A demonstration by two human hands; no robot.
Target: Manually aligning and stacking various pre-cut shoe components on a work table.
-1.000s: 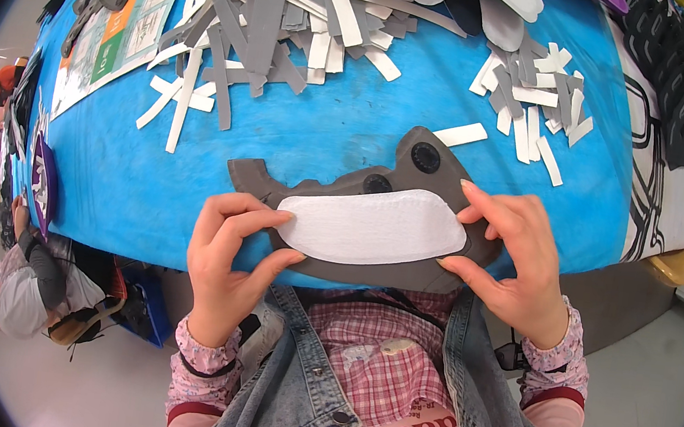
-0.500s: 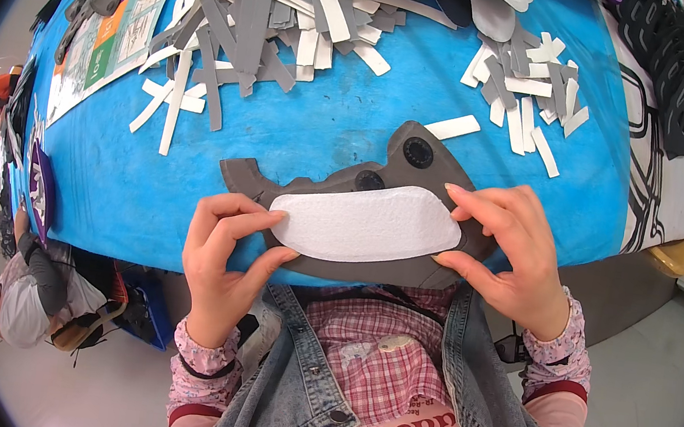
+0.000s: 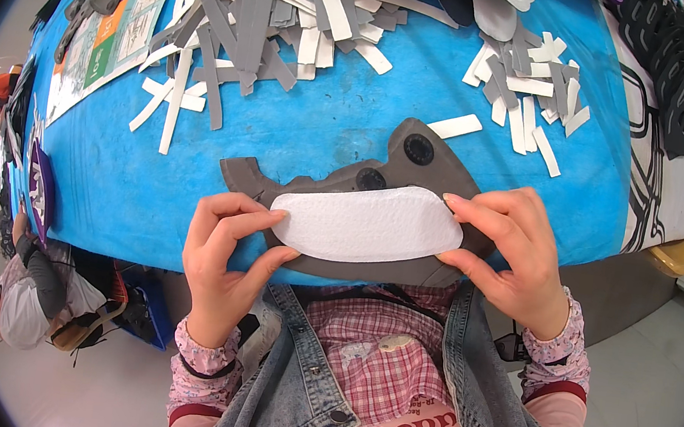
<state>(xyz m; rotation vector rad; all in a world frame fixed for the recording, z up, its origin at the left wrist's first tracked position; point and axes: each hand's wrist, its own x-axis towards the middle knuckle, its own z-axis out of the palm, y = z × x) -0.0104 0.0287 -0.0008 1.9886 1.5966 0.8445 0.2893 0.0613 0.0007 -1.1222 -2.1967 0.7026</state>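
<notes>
A long white felt-like pad [image 3: 368, 224] with rounded ends lies over a dark grey shaped panel [image 3: 435, 152] at the table's near edge. Two round black discs show on the panel, one near its upper point and one just above the pad. My left hand [image 3: 226, 251] pinches the pad's left end, index finger on the upper edge and thumb on the lower. At the other end, my right hand [image 3: 516, 256] grips it likewise by thumb and fingertips. Both hands cover part of the panel, and the pad hides its middle.
Beyond the panel, a heap of grey and white strips [image 3: 250, 23] covers the blue table cloth [image 3: 335, 127]. A smaller strip pile [image 3: 533, 79] lies to the right. Black moulded parts [image 3: 680, 101] are stacked far right; a printed sheet [image 3: 115, 41] lies left. Another person [image 3: 32, 303] sits at left.
The pad and the right hand's fingertips have shifted very slightly to the right. The left hand keeps its place, and both hands still hold the pad.
</notes>
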